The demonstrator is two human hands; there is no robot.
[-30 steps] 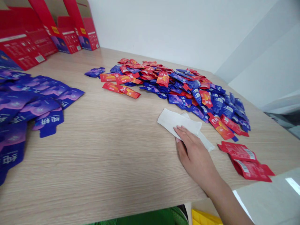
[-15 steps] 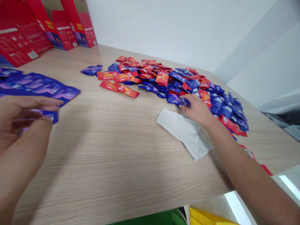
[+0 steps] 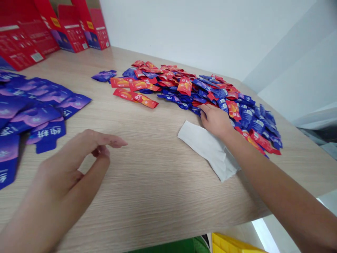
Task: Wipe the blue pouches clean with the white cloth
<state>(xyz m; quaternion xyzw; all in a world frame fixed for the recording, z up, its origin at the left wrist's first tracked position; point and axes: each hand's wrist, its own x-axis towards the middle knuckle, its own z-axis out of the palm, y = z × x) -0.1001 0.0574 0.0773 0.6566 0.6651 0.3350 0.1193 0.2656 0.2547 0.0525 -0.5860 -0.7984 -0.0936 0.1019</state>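
Right hand (image 3: 214, 121) on the heaped blue-and-red foil sachets (image 3: 200, 95), grip unclear; left hand (image 3: 71, 165), empty and narrowly parted, nearest the flat purple cardboard blanks (image 3: 34, 116).

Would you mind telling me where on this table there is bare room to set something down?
The widest bare wood of the tabletop lies between the blue card blanks and the white cloth, under your left hand. A narrower strip runs right of the red-and-blue sachet heap. It is crowded around that heap, where your right hand rests.
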